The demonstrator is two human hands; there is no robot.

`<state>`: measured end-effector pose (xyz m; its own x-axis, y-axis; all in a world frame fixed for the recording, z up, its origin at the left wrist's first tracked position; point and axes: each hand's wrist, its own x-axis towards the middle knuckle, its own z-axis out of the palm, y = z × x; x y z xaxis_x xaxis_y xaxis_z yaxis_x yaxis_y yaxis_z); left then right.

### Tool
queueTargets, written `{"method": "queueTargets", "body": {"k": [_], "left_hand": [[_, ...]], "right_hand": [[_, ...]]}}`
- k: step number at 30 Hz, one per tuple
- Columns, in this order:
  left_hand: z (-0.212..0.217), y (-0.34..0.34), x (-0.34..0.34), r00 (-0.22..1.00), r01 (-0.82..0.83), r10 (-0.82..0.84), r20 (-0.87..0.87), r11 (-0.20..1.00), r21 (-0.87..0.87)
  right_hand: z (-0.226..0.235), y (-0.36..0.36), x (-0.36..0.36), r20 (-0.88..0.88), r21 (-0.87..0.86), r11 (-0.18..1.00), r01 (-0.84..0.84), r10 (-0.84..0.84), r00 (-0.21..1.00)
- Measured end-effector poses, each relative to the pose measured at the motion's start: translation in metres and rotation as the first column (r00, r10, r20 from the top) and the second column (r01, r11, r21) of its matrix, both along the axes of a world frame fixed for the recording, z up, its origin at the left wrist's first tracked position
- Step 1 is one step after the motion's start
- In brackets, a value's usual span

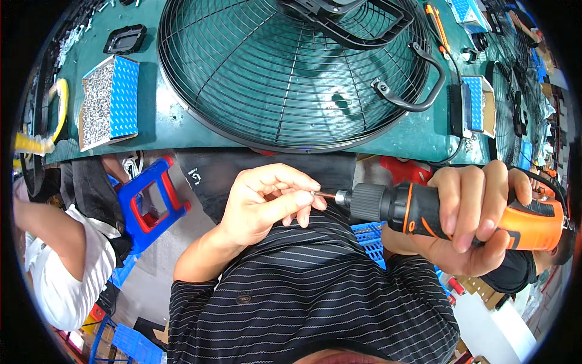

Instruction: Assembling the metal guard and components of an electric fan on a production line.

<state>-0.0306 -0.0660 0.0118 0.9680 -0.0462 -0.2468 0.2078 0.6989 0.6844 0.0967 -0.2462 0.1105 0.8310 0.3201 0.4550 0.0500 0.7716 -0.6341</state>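
My right hand (476,212) is wrapped round an orange and black electric screwdriver (533,225), held level with its bit (327,195) pointing left. At the bit's tip, my left hand (260,200) pinches a tiny screw (314,193) between thumb and index finger, mostly covered by the fingertips. Both hands are in front of my body, short of the table's near edge. Beyond them on the green table lies a round black wire fan guard (285,91). It has a curved black handle (433,91) at its right side and a dark bracket across the top.
A blue-and-white box of screws (124,100) stands at the left, near a black plastic part (125,39) and a yellow tape roll (60,112). Another box (476,103) and an orange cutter (438,27) are at the right. A co-worker's arm (51,230) shows beside a blue stool (145,206).
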Motion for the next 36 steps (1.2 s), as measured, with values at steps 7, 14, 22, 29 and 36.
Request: {"method": "queueTargets", "body": {"k": [7,14,22,29,36], "left_hand": [[-0.002,0.007,0.012,0.841,-0.501,-0.061,0.538,0.288,0.816],[-0.012,0.009,0.021,0.784,-0.554,0.047,0.619,-0.398,0.731],[-0.026,0.015,0.023,0.833,-0.495,0.064,0.549,-0.356,0.792],[-0.027,0.035,0.023,0.863,-0.475,0.014,0.505,-0.312,0.822],[-0.032,0.050,0.022,0.866,-0.485,-0.031,0.499,-0.297,0.823]], "right_hand": [[0.002,-0.002,0.020,0.145,-0.158,0.967,-0.200,0.223,0.964],[-0.006,0.017,0.026,0.308,-0.301,0.932,-0.202,0.295,0.904],[-0.008,0.039,0.041,0.272,-0.432,0.858,-0.277,0.417,0.867],[-0.001,0.053,0.039,0.217,-0.524,0.795,-0.307,0.473,0.854],[-0.006,0.063,0.017,0.320,-0.547,0.834,-0.074,0.290,0.902]]}}
